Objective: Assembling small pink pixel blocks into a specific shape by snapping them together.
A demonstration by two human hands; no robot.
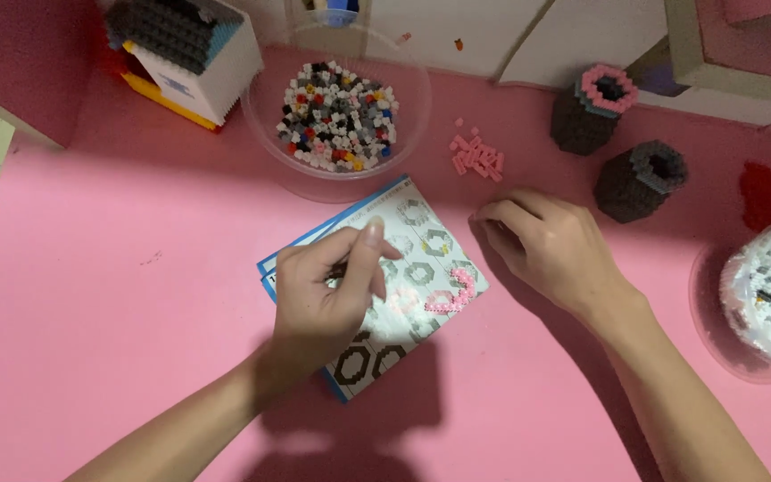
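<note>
Pink covers the whole worktop [118, 295] in front of you, and on it lies a white instruction sheet [412, 259] with a blue edge, turned at an angle and printed with rows of grey and black ring shapes. Your left hand [327, 290] hovers over the sheet's left half, its fingers curled in with the thumb against them as if pinching something small; you cannot tell what, if anything, is between them. Your right hand [546, 245] rests on the worktop just beside the sheet's right edge, fingers bent and fingertips pressed down, empty as far as can be seen. A curved strip of pink bricks [455, 295] lies on the sheet between your two hands. Beyond the sheet stands a clear bowl [269, 120] of mixed small bricks, and to its right is a little loose heap of pink bricks [477, 159]. Two dark brick tubes stand at the upper right, one with a pink rim [592, 107] and one with a grey rim [642, 180]. A white box [203, 76] with a yellow base sits at the upper left, and another clear bowl [716, 330] of pale bricks at the right edge.
</note>
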